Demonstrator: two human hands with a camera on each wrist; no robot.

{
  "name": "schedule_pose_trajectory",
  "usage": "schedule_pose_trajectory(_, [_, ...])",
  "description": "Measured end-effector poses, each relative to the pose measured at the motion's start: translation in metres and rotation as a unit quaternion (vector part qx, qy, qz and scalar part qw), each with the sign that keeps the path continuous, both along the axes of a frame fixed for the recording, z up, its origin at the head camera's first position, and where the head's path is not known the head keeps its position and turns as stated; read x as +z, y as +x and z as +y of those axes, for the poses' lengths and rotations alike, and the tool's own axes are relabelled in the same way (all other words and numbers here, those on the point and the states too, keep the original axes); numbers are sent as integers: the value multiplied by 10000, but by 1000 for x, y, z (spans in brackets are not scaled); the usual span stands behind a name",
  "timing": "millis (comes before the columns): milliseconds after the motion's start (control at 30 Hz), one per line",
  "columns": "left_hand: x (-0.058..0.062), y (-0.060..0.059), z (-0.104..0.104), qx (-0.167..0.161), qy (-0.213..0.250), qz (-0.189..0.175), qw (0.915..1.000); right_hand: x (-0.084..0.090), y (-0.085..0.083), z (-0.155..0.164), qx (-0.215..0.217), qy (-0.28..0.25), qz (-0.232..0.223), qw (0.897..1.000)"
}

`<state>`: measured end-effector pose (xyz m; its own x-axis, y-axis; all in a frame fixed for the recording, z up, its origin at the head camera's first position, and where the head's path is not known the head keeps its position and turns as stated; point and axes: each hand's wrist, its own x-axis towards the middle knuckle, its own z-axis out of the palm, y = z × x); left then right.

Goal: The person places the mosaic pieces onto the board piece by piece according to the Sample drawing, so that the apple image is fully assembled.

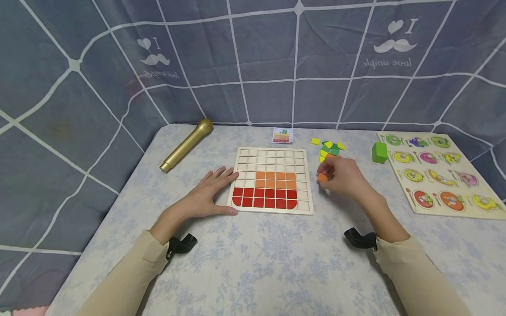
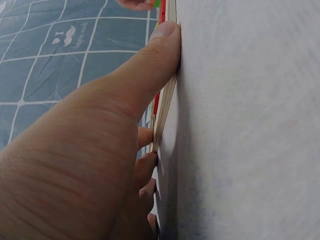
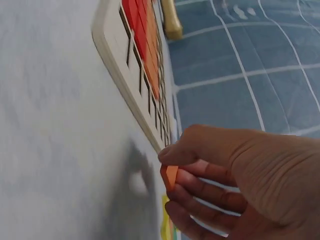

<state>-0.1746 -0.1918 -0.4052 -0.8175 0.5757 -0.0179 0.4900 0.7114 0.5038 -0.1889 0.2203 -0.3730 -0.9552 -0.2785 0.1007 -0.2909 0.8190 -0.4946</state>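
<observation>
A gold mic is lying aslant near the far left corner of the surface. To its right, my left hand is touching the board: its fingers are spreading straight with nothing gripped, tips at the left edge, thumb on the near left corner. I judge it is steadying the board.

Red tiles are filling two rows by the board's near edge, all but the column at the right edge. Above them, orange tiles are covering part of two more rows, with two cells of each lying bare toward the left edge. A card is lying just beyond the board's far edge; I seem to be copying its picture.

Off the board's right edge, my right hand is pinching one orange piece between thumb and fingers. I judge I am building the orange rows; the next move is calling for a carry leftward over that edge, then squaring the piece into a bare cell. Which cell, I cannot tell.

Loose tiles are lying beyond this hand, toward the surface's far edge. Farther right, a green block is standing just beside the fruit puzzle, which is lying by the far right corner.
</observation>
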Motion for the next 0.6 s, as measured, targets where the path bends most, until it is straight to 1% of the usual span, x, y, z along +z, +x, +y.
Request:
schedule_pose_trajectory(133, [2, 1, 1, -3, 45, -8, 10000, -2, -2, -16, 300, -178, 46, 9994])
schedule_pose_trajectory(267, [2, 1, 1, -17, 24, 15, 10000, -3, -5, -36, 405, -255, -65, 9988])
schedule_pose_trajectory(367, [1, 0, 0, -43, 19, 66, 10000, -2, -7, -54, 512, -291, -49, 9983])
schedule_pose_trajectory(467, [1, 0, 0, -52, 38, 94, 9999, -1, -9, -73, 731, -333, 36, 9968])
schedule_pose_trajectory(600, [1, 0, 1, -37, 23, 70, 10000, 1, -11, -96, 984, -443, 6, 9942])
